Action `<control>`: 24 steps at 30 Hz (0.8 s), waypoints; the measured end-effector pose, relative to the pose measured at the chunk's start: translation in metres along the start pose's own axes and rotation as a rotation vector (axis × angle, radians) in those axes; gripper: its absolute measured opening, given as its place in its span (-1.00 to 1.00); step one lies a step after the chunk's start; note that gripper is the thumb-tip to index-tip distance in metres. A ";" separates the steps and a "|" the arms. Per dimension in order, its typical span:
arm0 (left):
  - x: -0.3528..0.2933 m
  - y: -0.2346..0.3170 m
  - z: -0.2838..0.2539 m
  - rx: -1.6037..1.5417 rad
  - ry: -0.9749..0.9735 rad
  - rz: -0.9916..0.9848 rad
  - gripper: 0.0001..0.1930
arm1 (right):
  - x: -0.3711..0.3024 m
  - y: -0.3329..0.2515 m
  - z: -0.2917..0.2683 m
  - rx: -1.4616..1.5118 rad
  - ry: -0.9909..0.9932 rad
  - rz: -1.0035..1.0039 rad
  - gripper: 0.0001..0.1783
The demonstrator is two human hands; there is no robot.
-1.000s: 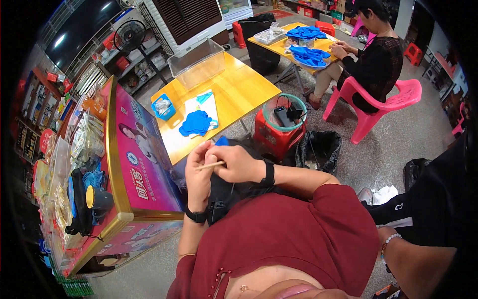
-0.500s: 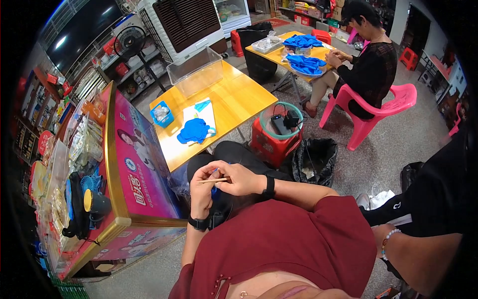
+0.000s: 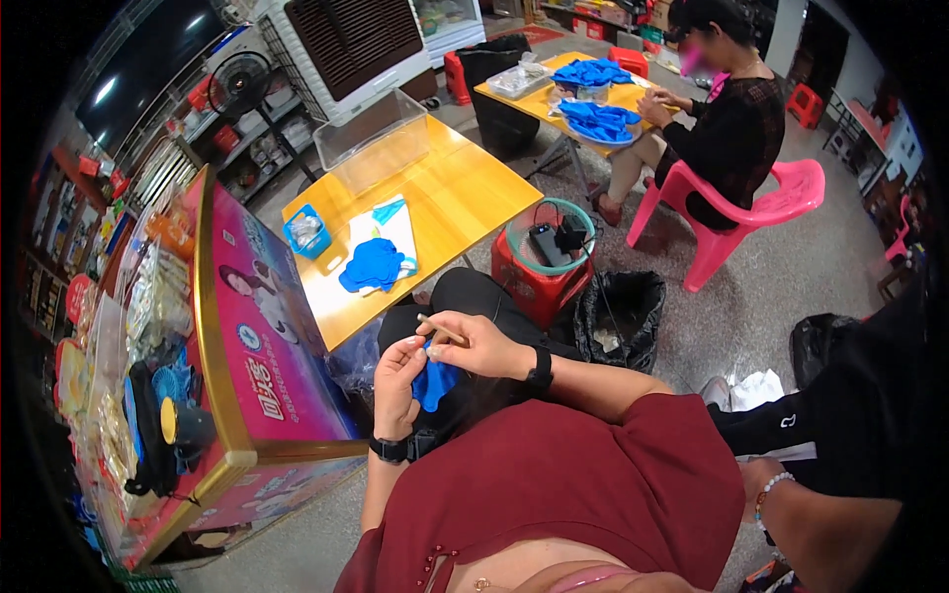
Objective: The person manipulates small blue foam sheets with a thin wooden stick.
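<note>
My two hands meet over my dark-clad lap. My left hand (image 3: 397, 383) is closed, its fingertips pinching a small piece of blue fabric (image 3: 433, 386) that hangs down between the hands. Right beside it, my right hand (image 3: 481, 348) is closed around a thin light-brown stick (image 3: 441, 328), whose end points up and left past the fingers. Its thumb also reaches the top of the blue fabric; whether it grips it I cannot tell. On the yellow table (image 3: 458, 188) ahead, a pile of blue fabric pieces (image 3: 372, 265) lies on a white sheet (image 3: 400, 230).
A blue basket (image 3: 307, 232) and a clear plastic bin (image 3: 372, 138) stand on the table. Right of it are a red stool (image 3: 539, 289) bearing a green basket, and a black-lined bin (image 3: 620, 314). A co-worker (image 3: 732, 119) sits at another table. A display counter (image 3: 262, 326) rises at left.
The stick, earlier lying level across both hands' fingers, now slants up from my right hand. More blue fabric shows below my fingers. The view has shifted slightly.
</note>
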State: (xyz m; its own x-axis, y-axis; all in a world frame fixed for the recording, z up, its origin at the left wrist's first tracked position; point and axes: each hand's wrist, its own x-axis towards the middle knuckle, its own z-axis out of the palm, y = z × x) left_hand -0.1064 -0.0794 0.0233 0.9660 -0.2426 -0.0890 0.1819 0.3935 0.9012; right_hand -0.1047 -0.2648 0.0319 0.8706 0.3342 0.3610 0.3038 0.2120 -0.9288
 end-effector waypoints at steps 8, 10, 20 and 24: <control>0.054 -0.008 0.007 0.088 0.205 0.064 -0.83 | 0.018 0.028 -0.050 -0.086 0.120 0.284 -0.47; 0.072 -0.012 0.011 0.075 0.187 0.052 -0.83 | 0.019 0.042 -0.058 0.058 0.097 0.391 -0.46; 0.095 -0.023 0.009 0.085 0.122 0.059 -0.80 | 0.037 0.061 -0.066 0.415 0.162 0.430 -0.65; 0.067 -0.016 0.000 0.079 0.100 0.002 -0.72 | 0.032 0.041 -0.051 0.360 0.145 0.363 -0.75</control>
State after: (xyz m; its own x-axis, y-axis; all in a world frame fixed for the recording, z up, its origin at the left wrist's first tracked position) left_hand -0.0446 -0.1018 0.0024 0.9805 -0.1507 -0.1258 0.1690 0.3214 0.9317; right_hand -0.0448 -0.2925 0.0008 0.9474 0.3197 -0.0170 -0.1567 0.4168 -0.8954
